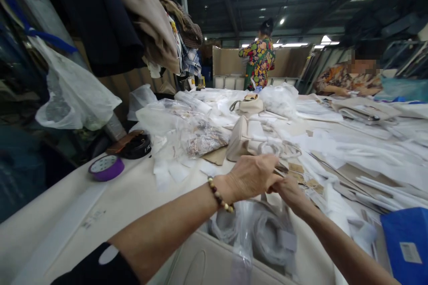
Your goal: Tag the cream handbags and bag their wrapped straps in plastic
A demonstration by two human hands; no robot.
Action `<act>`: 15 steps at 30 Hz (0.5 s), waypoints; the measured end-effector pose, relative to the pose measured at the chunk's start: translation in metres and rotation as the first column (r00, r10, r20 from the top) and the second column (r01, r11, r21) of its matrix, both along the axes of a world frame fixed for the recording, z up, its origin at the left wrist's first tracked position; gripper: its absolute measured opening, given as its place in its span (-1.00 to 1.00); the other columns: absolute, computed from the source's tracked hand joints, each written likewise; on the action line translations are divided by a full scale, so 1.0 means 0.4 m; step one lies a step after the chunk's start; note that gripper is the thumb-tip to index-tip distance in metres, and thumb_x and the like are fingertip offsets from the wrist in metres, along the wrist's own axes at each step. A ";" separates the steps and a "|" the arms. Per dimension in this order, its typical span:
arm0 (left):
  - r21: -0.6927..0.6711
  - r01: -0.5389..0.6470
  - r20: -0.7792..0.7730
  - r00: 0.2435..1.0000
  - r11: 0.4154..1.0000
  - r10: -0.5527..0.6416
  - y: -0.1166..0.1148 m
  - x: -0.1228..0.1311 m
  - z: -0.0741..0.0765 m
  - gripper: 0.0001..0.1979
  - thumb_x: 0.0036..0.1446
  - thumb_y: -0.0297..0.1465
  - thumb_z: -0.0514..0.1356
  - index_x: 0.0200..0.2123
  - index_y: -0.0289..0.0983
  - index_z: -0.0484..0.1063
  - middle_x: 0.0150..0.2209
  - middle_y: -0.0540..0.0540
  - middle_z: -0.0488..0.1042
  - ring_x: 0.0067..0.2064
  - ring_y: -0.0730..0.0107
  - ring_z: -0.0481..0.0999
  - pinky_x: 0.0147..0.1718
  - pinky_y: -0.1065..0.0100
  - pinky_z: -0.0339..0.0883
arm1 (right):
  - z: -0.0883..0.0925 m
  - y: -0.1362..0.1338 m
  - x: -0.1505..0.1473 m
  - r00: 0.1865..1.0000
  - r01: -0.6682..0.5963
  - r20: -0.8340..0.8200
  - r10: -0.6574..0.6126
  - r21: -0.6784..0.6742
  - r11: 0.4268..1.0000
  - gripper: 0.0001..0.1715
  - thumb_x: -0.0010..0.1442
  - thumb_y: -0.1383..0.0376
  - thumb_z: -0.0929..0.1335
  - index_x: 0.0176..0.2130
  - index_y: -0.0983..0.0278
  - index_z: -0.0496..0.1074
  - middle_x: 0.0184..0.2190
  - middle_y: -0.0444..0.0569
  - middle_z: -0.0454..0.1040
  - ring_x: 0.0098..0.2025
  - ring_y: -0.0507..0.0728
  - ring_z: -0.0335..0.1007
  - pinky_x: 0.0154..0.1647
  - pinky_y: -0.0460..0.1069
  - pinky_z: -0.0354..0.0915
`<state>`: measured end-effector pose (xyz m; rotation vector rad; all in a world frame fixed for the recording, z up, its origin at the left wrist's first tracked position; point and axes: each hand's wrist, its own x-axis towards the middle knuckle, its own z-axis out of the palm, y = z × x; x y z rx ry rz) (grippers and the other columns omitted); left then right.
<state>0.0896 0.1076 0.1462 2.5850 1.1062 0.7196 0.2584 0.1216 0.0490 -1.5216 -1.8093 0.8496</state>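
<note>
The pale bag [197, 263] lies nearest, its rim slanting crosswise, plastic-wrapped coils [271, 237] at its mouth; just beyond — left hand [251, 174] knuckles up, right hand [288, 189] meeting it from the right — fingers bunch at a small dark piece [281, 168]; whose pinch holds it, I cannot tell; farther sits a beige handbag [236, 139].

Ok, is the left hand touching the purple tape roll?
Apart: the head view shows a stretch of tabletop between left hand and purple tape roll.
</note>
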 end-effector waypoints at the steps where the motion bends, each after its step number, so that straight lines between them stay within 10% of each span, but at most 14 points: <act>1: -0.039 -0.040 0.050 0.998 0.998 0.042 -0.008 -0.032 -0.017 -0.71 0.13 -0.32 0.20 -0.10 -0.31 0.37 -0.27 -0.15 0.50 -0.29 0.25 0.48 -0.31 0.33 0.28 | -0.009 0.014 0.001 1.000 0.025 -0.007 -0.025 -0.056 0.998 -0.75 0.02 0.25 0.32 -0.62 0.29 0.40 -0.65 0.00 0.44 -0.59 0.10 0.36 -0.54 -0.02 0.28; 5: -0.249 -0.184 0.166 0.959 0.951 0.229 -0.107 -0.212 -0.105 -0.59 0.00 -0.30 0.27 -0.07 -0.32 0.36 -0.14 -0.20 0.46 -0.10 0.16 0.44 -0.09 0.24 0.29 | -0.024 0.054 0.019 0.991 0.132 0.028 -0.129 -0.243 0.961 -0.73 -0.06 0.21 0.39 -0.65 0.32 0.38 -0.70 0.05 0.43 -0.65 0.13 0.35 -0.60 0.00 0.28; 8: -0.528 -0.275 0.146 0.902 0.804 0.405 -0.226 -0.323 -0.175 -0.47 -0.02 -0.22 0.24 0.02 -0.29 0.31 -0.01 -0.22 0.40 -0.02 0.12 0.42 -0.03 0.19 0.30 | 0.000 0.011 0.054 0.967 0.252 0.066 -0.244 -0.184 0.950 -0.67 -0.04 0.12 0.36 -0.39 0.35 0.47 -0.50 0.12 0.53 -0.43 0.23 0.46 -0.37 0.10 0.36; 11: -0.692 -0.285 0.101 0.872 0.664 0.479 -0.328 -0.369 -0.247 -0.23 -0.10 -0.09 0.26 0.16 -0.29 0.18 0.19 -0.27 0.25 0.18 0.00 0.24 0.16 0.10 0.10 | 0.007 -0.136 0.091 0.941 0.337 0.044 -0.336 -0.036 0.941 -0.45 0.05 0.00 0.27 -0.09 0.30 0.42 -0.12 0.15 0.51 -0.07 0.30 0.42 -0.03 0.16 0.28; 15: -0.827 -0.195 0.188 0.788 0.527 0.586 -0.386 -0.348 -0.323 -0.13 -0.01 -0.03 0.17 0.27 -0.33 -0.02 0.21 -0.25 0.23 0.21 0.06 0.21 0.21 0.15 0.01 | -0.111 -0.375 0.108 0.943 0.309 -0.101 -0.316 -0.077 0.948 -0.34 0.04 -0.13 0.28 0.01 0.16 0.40 -0.08 0.08 0.52 -0.08 0.33 0.47 -0.18 0.12 0.40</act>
